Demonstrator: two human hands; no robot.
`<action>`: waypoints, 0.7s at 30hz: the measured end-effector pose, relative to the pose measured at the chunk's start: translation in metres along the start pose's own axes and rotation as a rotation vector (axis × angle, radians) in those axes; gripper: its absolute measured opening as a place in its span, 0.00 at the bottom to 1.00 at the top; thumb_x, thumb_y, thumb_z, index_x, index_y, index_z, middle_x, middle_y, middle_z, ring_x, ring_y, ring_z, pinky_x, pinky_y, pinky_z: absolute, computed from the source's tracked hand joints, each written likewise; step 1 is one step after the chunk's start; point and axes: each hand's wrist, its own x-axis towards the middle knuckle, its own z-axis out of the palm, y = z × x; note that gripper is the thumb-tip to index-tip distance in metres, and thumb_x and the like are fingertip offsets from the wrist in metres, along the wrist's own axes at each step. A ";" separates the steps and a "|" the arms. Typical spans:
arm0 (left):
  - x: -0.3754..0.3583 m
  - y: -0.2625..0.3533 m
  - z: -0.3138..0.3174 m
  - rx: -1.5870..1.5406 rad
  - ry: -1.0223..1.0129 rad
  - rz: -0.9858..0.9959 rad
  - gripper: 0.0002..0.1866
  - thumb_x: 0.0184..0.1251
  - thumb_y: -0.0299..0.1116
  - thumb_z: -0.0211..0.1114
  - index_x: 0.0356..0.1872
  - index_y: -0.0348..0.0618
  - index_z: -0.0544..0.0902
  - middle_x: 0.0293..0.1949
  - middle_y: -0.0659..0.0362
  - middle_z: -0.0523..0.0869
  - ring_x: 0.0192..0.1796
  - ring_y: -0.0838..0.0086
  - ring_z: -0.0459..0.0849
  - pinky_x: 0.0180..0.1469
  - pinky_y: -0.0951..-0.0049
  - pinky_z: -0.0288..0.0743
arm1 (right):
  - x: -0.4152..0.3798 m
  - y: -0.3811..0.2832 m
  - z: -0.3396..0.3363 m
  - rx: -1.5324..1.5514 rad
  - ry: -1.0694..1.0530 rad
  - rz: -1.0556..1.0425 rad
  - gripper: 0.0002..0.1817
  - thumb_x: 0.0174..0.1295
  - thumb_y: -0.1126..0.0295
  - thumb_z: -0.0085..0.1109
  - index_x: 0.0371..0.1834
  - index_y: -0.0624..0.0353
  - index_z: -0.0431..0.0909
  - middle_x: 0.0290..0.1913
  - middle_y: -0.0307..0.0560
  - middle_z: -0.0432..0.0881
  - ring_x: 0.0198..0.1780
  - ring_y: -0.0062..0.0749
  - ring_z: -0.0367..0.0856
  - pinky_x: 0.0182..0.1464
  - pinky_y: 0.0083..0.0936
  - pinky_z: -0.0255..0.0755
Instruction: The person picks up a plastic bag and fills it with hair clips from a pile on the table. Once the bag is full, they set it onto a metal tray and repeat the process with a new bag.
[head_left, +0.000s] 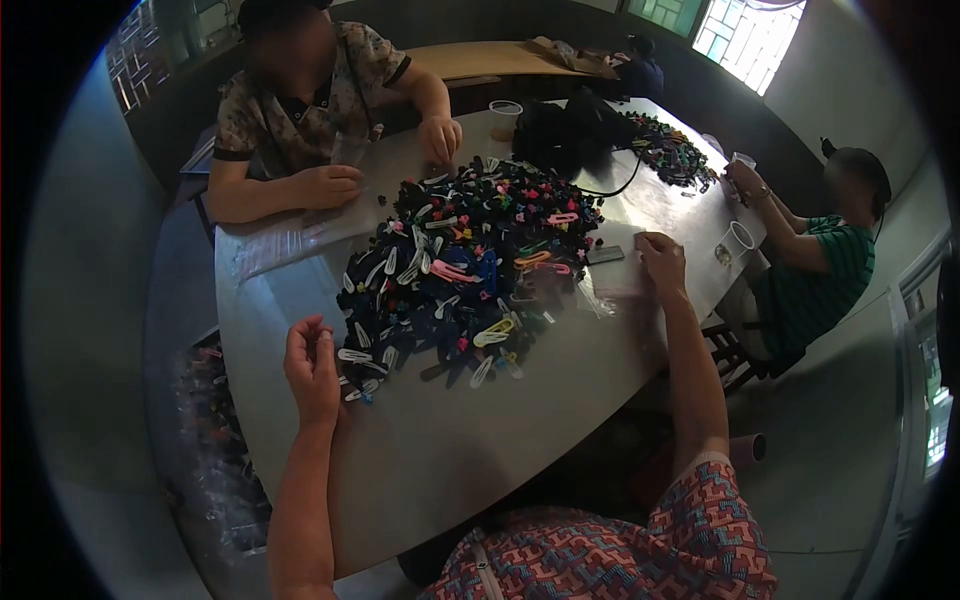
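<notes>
A large heap of mixed hair clips, with black, white, pink, blue and yellow ones, covers the middle of the table. At its near left edge is my left hand, fingers curled in with the thumb close to them; whatever they hold, if anything, is hidden. Right of the heap, my right hand has its fingertips drawn together low over the tabletop. What they pinch is too small to make out. Near those fingers lie a small dark flat rectangle and a clear plastic bag.
Across the grey table sits a person with both hands by the heap and plastic bags. Another person works at the right beside a second heap. A black bag and clear cups stand on the table.
</notes>
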 end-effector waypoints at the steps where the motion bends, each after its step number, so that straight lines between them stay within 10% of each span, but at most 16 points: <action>1: 0.000 0.000 0.000 0.000 -0.001 0.004 0.11 0.75 0.24 0.57 0.54 0.36 0.78 0.45 0.61 0.82 0.47 0.81 0.78 0.54 0.79 0.72 | -0.001 -0.004 -0.002 -0.002 -0.001 -0.003 0.13 0.65 0.66 0.67 0.47 0.63 0.88 0.35 0.42 0.89 0.36 0.21 0.84 0.42 0.23 0.77; 12: -0.006 0.010 0.003 0.004 0.006 0.055 0.12 0.74 0.25 0.58 0.55 0.38 0.78 0.46 0.60 0.81 0.46 0.80 0.78 0.54 0.77 0.72 | -0.030 -0.111 -0.003 -0.174 0.270 -0.509 0.10 0.68 0.65 0.65 0.46 0.58 0.89 0.39 0.46 0.90 0.39 0.29 0.87 0.44 0.26 0.78; 21: -0.018 0.052 0.006 0.265 -0.074 0.449 0.32 0.61 0.32 0.72 0.66 0.35 0.70 0.62 0.50 0.75 0.65 0.62 0.72 0.68 0.61 0.64 | -0.159 -0.245 0.128 -0.152 -0.318 -1.275 0.05 0.57 0.69 0.69 0.36 0.52 0.86 0.37 0.36 0.85 0.45 0.34 0.80 0.52 0.33 0.71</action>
